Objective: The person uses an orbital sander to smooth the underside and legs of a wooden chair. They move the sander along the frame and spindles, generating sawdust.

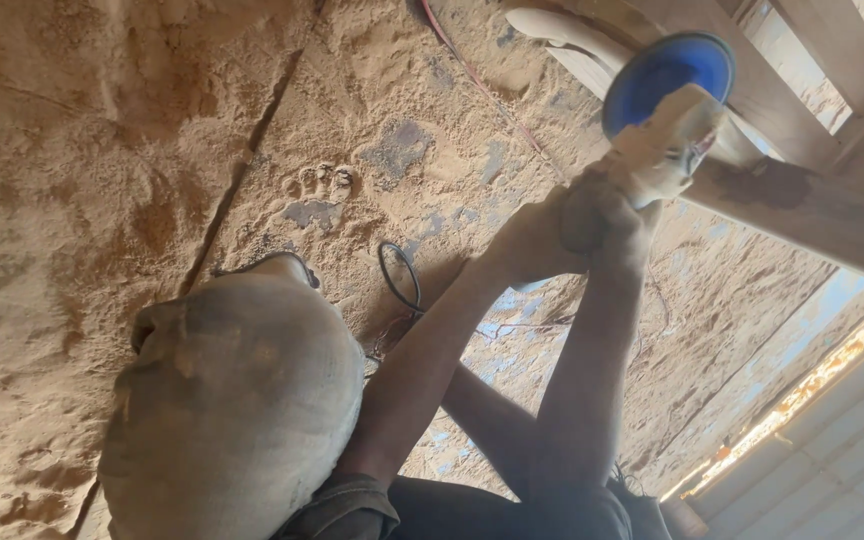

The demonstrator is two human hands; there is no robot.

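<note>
Both hands, left hand (537, 240) and right hand (617, 215), clamped on a dust-caked angle grinder with blue round disc (667, 75), right above them against the pale wooden beam (812, 215). I'd keep the disc flat, pressure light.

Two hands, the left hand (527, 240) and the right hand (617, 215). One grinder (667, 150) with one blue disc (657, 80). One wooden beam (832, 215). One sack (237, 400), lower left.

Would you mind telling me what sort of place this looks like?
Probably a woodworking shop: sawdust blankets the floor, both hands hold a dust-caked sander with a blue disc against a wooden frame, and a stuffed sack sits nearby.
</note>
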